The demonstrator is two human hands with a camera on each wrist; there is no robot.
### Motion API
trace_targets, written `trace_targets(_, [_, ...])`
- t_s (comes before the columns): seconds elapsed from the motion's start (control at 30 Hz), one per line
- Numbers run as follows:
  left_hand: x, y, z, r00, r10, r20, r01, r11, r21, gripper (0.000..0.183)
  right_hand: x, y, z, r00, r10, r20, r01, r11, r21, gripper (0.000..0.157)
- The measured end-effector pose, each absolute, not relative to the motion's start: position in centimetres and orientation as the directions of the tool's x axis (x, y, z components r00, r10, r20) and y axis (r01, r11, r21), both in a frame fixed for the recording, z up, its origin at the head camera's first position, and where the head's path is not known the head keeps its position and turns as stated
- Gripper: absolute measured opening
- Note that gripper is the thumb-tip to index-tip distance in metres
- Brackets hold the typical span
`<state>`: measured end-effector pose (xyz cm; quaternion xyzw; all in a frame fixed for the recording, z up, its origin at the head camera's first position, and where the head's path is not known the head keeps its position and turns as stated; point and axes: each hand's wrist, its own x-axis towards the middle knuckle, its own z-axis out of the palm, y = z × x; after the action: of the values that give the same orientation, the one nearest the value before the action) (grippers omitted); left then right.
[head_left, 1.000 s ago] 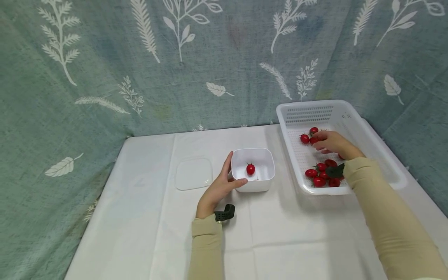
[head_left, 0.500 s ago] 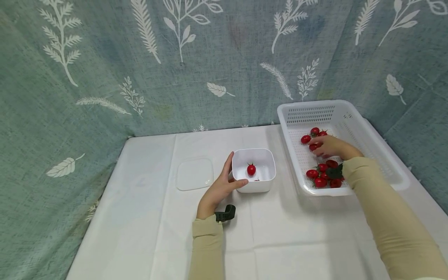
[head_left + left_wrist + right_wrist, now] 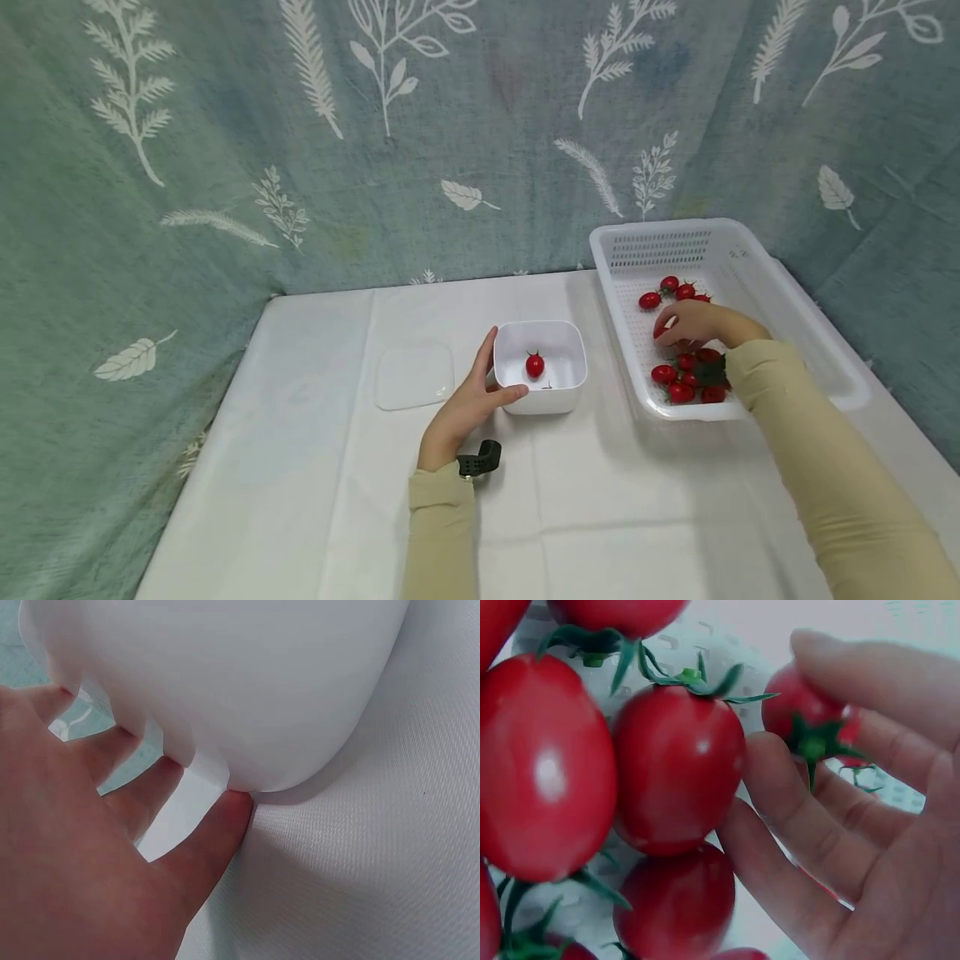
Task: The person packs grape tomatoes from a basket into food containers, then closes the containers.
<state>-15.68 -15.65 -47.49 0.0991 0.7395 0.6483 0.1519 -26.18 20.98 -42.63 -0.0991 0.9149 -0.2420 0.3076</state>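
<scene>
My left hand (image 3: 467,408) holds a small square white container (image 3: 543,403) at its left side and near corner, thumb at the front rim. In the left wrist view its fingertips touch the container's smooth wall (image 3: 247,682). A red cherry tomato (image 3: 535,365) with a green stem lies inside; a bit of another shows behind the front wall. Inside the white basket, my right hand (image 3: 693,323) pinches a cherry tomato (image 3: 799,712) between thumb and fingers, calyx facing the wrist camera. More cherry tomatoes (image 3: 679,769) sit close beside these fingers.
The perforated white basket (image 3: 622,333) stands at the table's right, with cherry tomatoes (image 3: 669,285) at the back and a larger cluster (image 3: 681,392) near its front. A clear square lid (image 3: 414,375) lies left of the container. A patterned curtain (image 3: 465,242) hangs behind the white-covered table.
My right hand has drawn slightly leftward and toward the basket's front, its fingers closing on a cherry tomato from the back group. My left hand and the container stay in place.
</scene>
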Motion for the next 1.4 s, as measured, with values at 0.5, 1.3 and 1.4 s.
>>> trace_targets(0.5, [-14.9,-15.5,-44.5,-0.917,0.382,-0.117,-0.066,0.145,0.987,0.095,-25.0,19.7,-38.4,-0.808,-0.410,-0.423,-0.159,0.843,-0.514,0.037])
trace_targets(1.3, [-15.9,-15.5,-47.3,-0.932,0.342,-0.123,-0.080,0.137,0.987,0.093,-20.4,16.9,-34.6,-0.884,-0.445,-0.146,-0.287,0.761,-0.581,0.038])
trace_targets(1.4, [-15.6,-15.5,-46.5,-0.927,0.357,-0.115,-0.076,0.121,0.990,0.095,-19.8,16.3,-34.4,-0.888,-0.450,-0.093,-0.306,0.732,-0.609,0.037])
